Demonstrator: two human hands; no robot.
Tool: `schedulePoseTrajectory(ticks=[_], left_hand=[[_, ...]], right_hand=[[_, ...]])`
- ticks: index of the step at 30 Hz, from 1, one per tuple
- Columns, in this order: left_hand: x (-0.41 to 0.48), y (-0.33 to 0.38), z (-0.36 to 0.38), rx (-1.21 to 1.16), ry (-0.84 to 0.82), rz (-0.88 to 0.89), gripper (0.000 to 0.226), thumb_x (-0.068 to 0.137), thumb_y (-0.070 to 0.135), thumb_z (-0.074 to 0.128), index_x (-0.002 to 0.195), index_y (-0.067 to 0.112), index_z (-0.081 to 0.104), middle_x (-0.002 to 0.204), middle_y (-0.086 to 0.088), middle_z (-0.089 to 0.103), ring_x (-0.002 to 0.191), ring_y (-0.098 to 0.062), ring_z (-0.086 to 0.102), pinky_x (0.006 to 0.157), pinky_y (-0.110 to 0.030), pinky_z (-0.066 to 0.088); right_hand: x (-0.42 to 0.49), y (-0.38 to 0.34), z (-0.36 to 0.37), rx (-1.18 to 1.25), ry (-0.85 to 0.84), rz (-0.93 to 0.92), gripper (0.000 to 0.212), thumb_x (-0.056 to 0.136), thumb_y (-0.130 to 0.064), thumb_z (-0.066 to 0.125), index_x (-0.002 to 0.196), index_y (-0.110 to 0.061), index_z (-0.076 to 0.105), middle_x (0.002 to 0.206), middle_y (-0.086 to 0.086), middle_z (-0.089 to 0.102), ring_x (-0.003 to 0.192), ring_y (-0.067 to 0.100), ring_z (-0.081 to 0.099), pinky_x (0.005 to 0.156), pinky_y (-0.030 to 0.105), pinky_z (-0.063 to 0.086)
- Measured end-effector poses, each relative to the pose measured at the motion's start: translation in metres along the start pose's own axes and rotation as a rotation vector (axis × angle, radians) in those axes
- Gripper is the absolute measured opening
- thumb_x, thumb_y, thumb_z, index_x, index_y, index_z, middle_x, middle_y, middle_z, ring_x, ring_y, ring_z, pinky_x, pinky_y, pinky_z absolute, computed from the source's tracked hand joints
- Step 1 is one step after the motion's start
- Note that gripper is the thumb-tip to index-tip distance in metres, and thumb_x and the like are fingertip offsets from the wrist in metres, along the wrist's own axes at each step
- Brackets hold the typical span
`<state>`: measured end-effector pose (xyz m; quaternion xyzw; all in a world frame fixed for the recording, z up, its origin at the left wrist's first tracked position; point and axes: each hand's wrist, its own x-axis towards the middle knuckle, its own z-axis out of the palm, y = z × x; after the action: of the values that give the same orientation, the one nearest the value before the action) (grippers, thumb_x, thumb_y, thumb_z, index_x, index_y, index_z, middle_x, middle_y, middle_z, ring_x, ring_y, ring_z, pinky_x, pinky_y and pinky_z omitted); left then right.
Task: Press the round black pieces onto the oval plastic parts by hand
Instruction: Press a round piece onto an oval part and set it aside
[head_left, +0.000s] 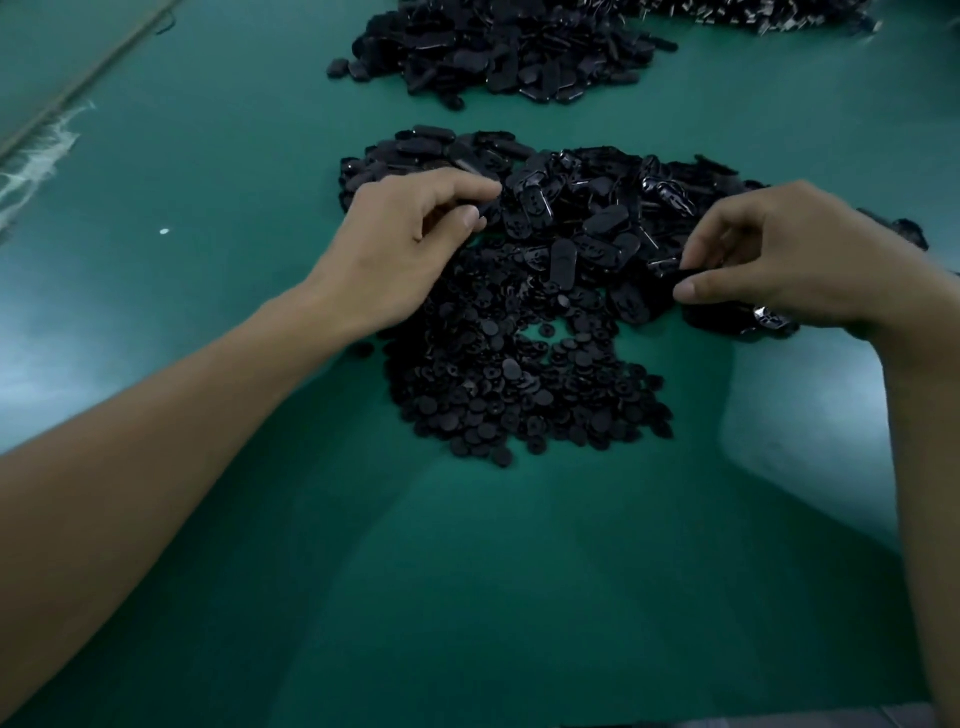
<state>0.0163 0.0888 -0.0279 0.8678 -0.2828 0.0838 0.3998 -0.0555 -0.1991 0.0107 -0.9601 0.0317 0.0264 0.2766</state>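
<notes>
many blk parts (571, 218), green mat (519, 571)

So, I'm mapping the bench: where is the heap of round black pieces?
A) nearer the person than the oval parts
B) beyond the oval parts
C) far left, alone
A: the round black pieces spread on the near side of the oval parts, their heaps meeting.

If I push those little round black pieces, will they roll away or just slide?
Probably mostly slide: the round black pieces look flat like buttons and lie on their faces on the green table. They look small, so likely light and easily scattered. They hold their shape in the heap, so probably fairly stiff.
</notes>
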Motion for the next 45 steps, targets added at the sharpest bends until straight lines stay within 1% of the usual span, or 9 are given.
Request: schedulePoseTrajectory(ticks=[3, 6, 9, 11, 14, 17, 22, 29, 45], left_hand=[[0.001, -0.005, -0.001, 0.034, 0.032, -0.02, 0.029, 0.103, 0.015, 0.054, 0.13, 0.02, 0.066, 0.096, 0.024, 0.063, 0.079, 0.018, 0.058, 0.073, 0.001, 0.04], [0.001, -0.01, -0.002, 0.047, 0.042, -0.07, 0.03, 0.104, 0.018, 0.05, 0.131, 0.023, 0.061, 0.08, 0.016, 0.068, 0.066, 0.002, 0.06, 0.053, -0.009, 0.038], [0.001, -0.012, -0.003, 0.053, 0.069, -0.136, 0.025, 0.102, 0.025, 0.053, 0.125, 0.026, 0.062, 0.07, 0.011, 0.067, 0.089, -0.013, 0.067, 0.074, -0.011, 0.045], [0.001, -0.009, -0.003, 0.041, 0.123, -0.131, 0.016, 0.1, 0.026, 0.058, 0.113, 0.026, 0.067, 0.066, 0.008, 0.065, 0.075, -0.009, 0.067, 0.081, -0.014, 0.048], [0.001, 0.004, -0.004, -0.019, 0.165, -0.056, 0.009, 0.096, 0.023, 0.065, 0.093, 0.02, 0.073, 0.066, 0.002, 0.065, 0.059, 0.005, 0.057, 0.064, -0.009, 0.043], [-0.002, 0.021, -0.003, -0.141, 0.044, -0.001, 0.013, 0.095, 0.026, 0.068, 0.089, 0.018, 0.075, 0.069, 0.007, 0.07, 0.06, -0.001, 0.059, 0.057, -0.016, 0.047], [-0.005, 0.038, -0.004, -0.473, -0.197, -0.07, 0.01, 0.096, 0.02, 0.068, 0.1, 0.013, 0.074, 0.085, -0.006, 0.075, 0.073, -0.013, 0.07, 0.065, -0.026, 0.059], [-0.005, 0.037, -0.003, -0.685, -0.206, -0.187, 0.011, 0.09, 0.002, 0.07, 0.1, 0.005, 0.072, 0.079, -0.009, 0.076, 0.07, -0.016, 0.072, 0.066, -0.024, 0.059], [-0.005, 0.032, -0.003, -0.662, -0.14, -0.155, 0.01, 0.087, 0.007, 0.076, 0.083, 0.012, 0.068, 0.071, -0.007, 0.075, 0.067, -0.02, 0.074, 0.061, -0.027, 0.059]], right_hand=[[0.002, 0.005, -0.001, 0.037, 0.078, -0.015, 0.017, 0.079, -0.023, 0.083, 0.08, -0.026, 0.066, 0.081, 0.003, 0.07, 0.07, 0.02, 0.064, 0.068, 0.031, 0.047], [0.002, 0.001, 0.003, 0.058, 0.16, -0.062, 0.014, 0.088, -0.019, 0.076, 0.085, -0.029, 0.066, 0.083, 0.0, 0.071, 0.077, 0.02, 0.067, 0.07, 0.03, 0.049], [0.0, -0.012, 0.009, 0.153, 0.201, -0.123, 0.016, 0.093, -0.012, 0.069, 0.094, -0.027, 0.07, 0.091, 0.001, 0.072, 0.086, 0.02, 0.069, 0.082, 0.035, 0.057], [-0.004, -0.023, 0.012, 0.27, 0.178, -0.166, 0.021, 0.094, -0.008, 0.067, 0.094, -0.028, 0.072, 0.093, 0.0, 0.073, 0.082, 0.011, 0.068, 0.079, 0.024, 0.056], [-0.008, -0.035, 0.015, 0.419, 0.117, -0.214, 0.026, 0.094, -0.005, 0.066, 0.094, -0.03, 0.074, 0.084, -0.005, 0.075, 0.069, 0.001, 0.062, 0.063, 0.012, 0.049], [-0.01, -0.043, 0.021, 0.486, 0.09, -0.284, 0.025, 0.093, -0.005, 0.066, 0.096, -0.028, 0.074, 0.08, -0.008, 0.075, 0.072, 0.001, 0.063, 0.065, 0.013, 0.05], [-0.011, -0.054, 0.03, 0.607, 0.045, -0.396, 0.017, 0.088, 0.0, 0.069, 0.096, -0.016, 0.071, 0.077, -0.014, 0.075, 0.072, -0.003, 0.067, 0.068, 0.01, 0.049], [-0.009, -0.058, 0.039, 0.669, 0.076, -0.402, 0.019, 0.089, 0.001, 0.069, 0.093, -0.017, 0.067, 0.077, -0.008, 0.074, 0.07, 0.004, 0.068, 0.07, 0.014, 0.052], [-0.01, -0.063, 0.048, 0.746, 0.216, -0.355, 0.024, 0.082, 0.007, 0.075, 0.093, -0.01, 0.064, 0.1, 0.014, 0.071, 0.082, 0.013, 0.071, 0.075, 0.021, 0.056]])
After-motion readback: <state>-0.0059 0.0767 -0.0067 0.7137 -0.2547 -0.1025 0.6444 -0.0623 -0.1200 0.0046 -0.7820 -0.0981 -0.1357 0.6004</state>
